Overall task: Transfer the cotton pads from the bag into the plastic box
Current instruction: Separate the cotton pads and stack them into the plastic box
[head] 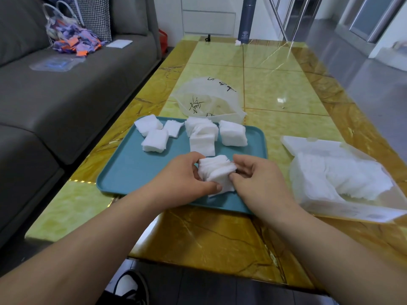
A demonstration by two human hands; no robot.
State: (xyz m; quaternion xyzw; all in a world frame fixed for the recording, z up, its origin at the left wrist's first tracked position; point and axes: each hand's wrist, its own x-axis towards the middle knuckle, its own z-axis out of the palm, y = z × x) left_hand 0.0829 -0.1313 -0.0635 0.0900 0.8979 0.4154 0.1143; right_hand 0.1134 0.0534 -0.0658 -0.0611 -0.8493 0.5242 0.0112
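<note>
Looking down from the head view, we see our left hand (182, 179) and right hand (257, 179) meeting over the near part of a teal tray (132, 170) on the yellow marbled table (275, 84). Between them is a fanned stack of cotton pads (217, 172): the left grip is closed on it, thumb under its near edge and fingers curled over its left side, and the right grip pinches its right side with curled fingers. The bottom of the stack touches the tray. Further back on the tray lie five other piles of pads (233, 134), two of them at the left rear touching each other and one loose pile in the middle spilling forward. Just beyond the tray's far edge sits a translucent container (207, 97) with black marks on it; we cannot tell what it holds. To the right of the tray, apart from it, a clear bag (330, 148) lies flat on the table, its mouth toward us and many pads (352, 179) inside. At the table's far end a dark flask (247, 18) stands upright. A grey sofa (66, 95) runs along the left, with a heap of purple and orange scraps (74, 40) on its seat.
</note>
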